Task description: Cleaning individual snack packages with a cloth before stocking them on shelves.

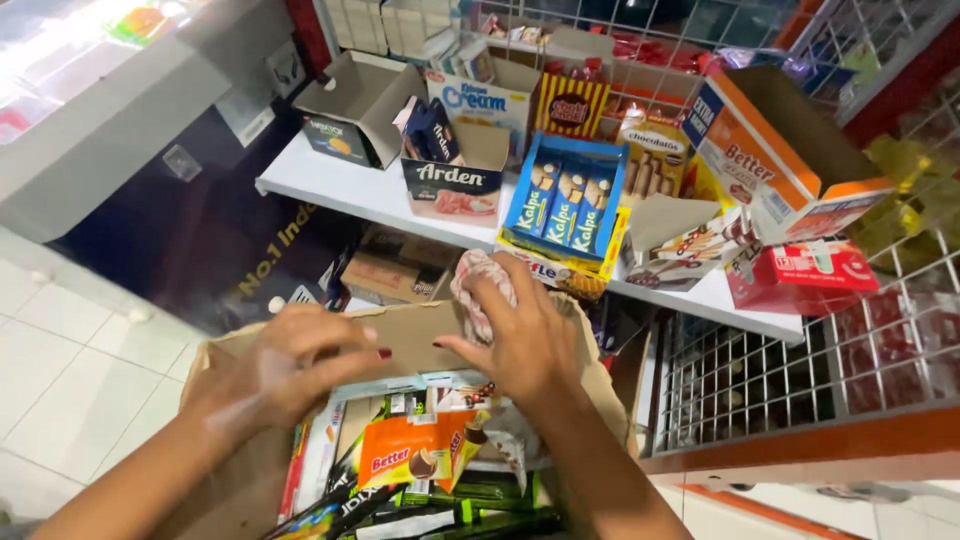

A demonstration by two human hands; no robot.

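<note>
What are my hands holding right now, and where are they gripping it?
The right hand clutches a bunched cloth under its fingers. The left hand rests on the cardboard box flap, gripping nothing.

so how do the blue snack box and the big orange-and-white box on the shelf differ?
The blue box lies flat, open side up, packed with blue packets; the orange-and-white box is tipped on its side and looks empty. The blue one is smaller. Both are open cardboard display boxes on the white shelf.

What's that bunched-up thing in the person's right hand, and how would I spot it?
Start at the white shelf of open snack boxes, then drop to the brown cardboard box below its front edge. Over the box's far rim, the right hand grips a crumpled pink-and-white cloth, the only soft, unprinted thing among glossy packets.
</note>
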